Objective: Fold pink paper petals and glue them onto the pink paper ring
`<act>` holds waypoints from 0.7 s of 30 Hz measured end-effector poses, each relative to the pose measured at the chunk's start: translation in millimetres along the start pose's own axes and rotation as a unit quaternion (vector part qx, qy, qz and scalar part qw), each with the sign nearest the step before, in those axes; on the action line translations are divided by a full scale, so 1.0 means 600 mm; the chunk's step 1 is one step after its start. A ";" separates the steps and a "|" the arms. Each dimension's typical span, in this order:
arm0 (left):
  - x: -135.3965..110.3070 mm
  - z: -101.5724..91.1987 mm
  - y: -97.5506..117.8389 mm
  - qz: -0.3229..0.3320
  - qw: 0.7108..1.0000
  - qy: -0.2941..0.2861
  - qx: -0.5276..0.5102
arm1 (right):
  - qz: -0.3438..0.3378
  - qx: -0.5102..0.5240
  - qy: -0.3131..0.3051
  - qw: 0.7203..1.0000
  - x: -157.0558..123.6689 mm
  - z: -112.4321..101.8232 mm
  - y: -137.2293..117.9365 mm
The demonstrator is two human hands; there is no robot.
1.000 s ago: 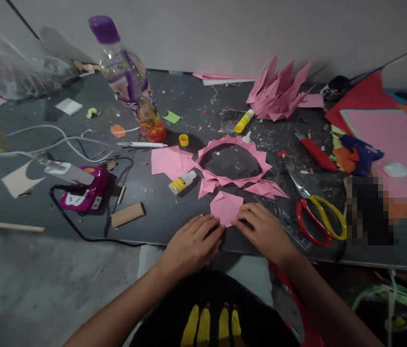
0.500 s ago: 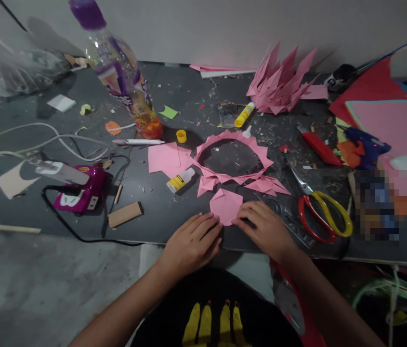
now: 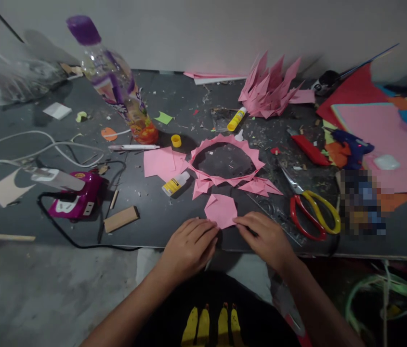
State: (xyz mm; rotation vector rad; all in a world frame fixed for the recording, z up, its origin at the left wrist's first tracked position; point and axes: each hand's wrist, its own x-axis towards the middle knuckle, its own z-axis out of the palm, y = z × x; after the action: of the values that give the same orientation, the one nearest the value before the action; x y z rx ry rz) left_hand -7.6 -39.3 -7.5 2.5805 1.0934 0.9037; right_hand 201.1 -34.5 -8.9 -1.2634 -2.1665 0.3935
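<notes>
Paper (image 3: 221,210): a small pink sheet with folded edges, lying at the near side of the dark tabletop (image 3: 154,219), between my two hands and just on the near side of the pointed pink paper ring (image 3: 221,181).
Left hand (image 3: 190,243): half curled, fingers close together, fingertips at the near left edge of the sheet; my thumb is mostly hidden, so I cannot tell whether I pinch the edge or only press it.
Right hand (image 3: 265,236): loosely bent, index fingertip touching the sheet at its near right corner, thumb just beside that finger; grip or light touch, I cannot tell.
Left of the ring: overlapping pink squares (image 3: 162,162) and a yellow-labelled glue bottle (image 3: 176,184) on its side.
Right of my fingers: a clear ruler (image 3: 295,228), then scissors (image 3: 300,192) with one red and one yellow handle.
Far right: a spiky pink paper model (image 3: 270,91), a yellow glue stick (image 3: 236,119) just beside it.
Change: half a second ago my right fingers overlapped the sheet more; now more of its right edge shows. My left fingertips remain at their edge. Ring, bottle and scissors keep their places, though my view has shifted.
</notes>
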 end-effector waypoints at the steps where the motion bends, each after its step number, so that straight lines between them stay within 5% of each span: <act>1: 0.003 -0.003 0.001 0.008 1.000 -0.001 -0.008 | 0.010 0.013 0.010 1.000 0.000 0.001 -0.003; 5: 0.029 -0.018 -0.004 0.035 0.999 0.013 -0.028 | 0.042 0.053 0.019 0.998 0.011 -0.006 -0.010; 9: 0.070 -0.023 -0.025 0.019 0.999 0.025 0.019 | 0.049 0.091 -0.047 0.994 0.031 -0.027 -0.010; 13: 0.103 -0.011 -0.039 0.059 0.997 -0.040 0.029 | 0.052 0.105 -0.092 0.989 0.046 -0.043 -0.009; 21: 0.111 0.012 -0.027 0.051 0.989 -0.111 0.088 | 0.118 0.093 -0.084 0.985 0.037 -0.036 -0.012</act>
State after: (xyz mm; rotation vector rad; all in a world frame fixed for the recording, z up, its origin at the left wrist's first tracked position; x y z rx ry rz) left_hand 23.3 19.3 11.1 2.8194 1.0270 0.5419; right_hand 201.3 -20.1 19.1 -1.4262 -2.0622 0.8080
